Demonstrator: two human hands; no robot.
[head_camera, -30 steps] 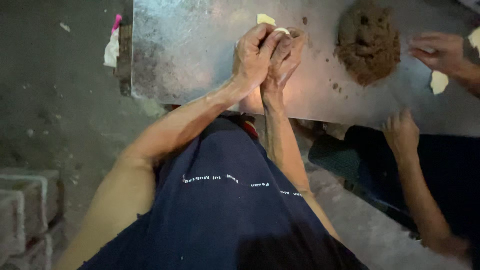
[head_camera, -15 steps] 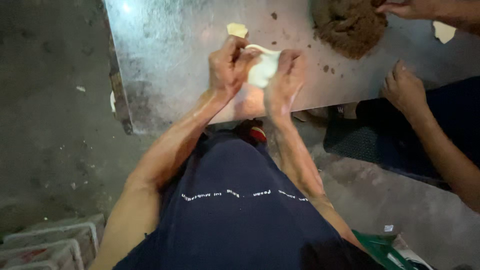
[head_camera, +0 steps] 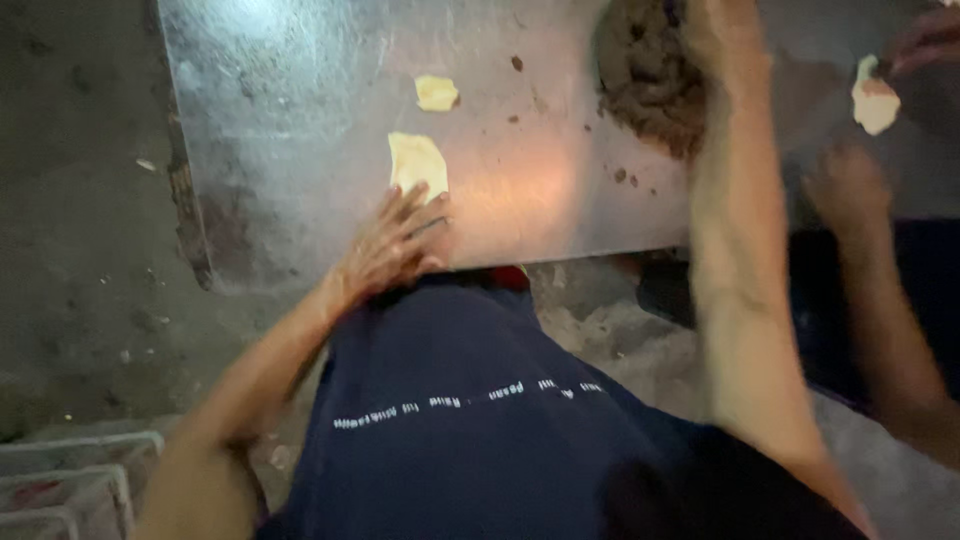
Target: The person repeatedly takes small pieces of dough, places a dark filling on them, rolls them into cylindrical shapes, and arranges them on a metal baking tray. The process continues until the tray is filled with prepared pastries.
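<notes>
A flattened pale dough piece (head_camera: 417, 162) lies on the shiny metal sheet (head_camera: 300, 120). My left hand (head_camera: 395, 245) rests flat on the sheet just below it, fingers spread, fingertips touching its lower edge. My right arm stretches up to the top of the view, where my right hand (head_camera: 722, 35) reaches onto the brown filling mound (head_camera: 645, 75); blur hides its fingers. A smaller pale dough scrap (head_camera: 436, 93) lies farther up the sheet.
Another person's hands (head_camera: 850, 185) are at the right, one holding a pale dough piece (head_camera: 874, 100). Brown crumbs dot the sheet. Bare concrete floor lies to the left, with a white wire rack (head_camera: 70, 480) at the bottom left.
Both hands held the dough together before. Now the dough lies flat on the sheet, my left hand rests below it and my right hand has moved right to the brown mound.
</notes>
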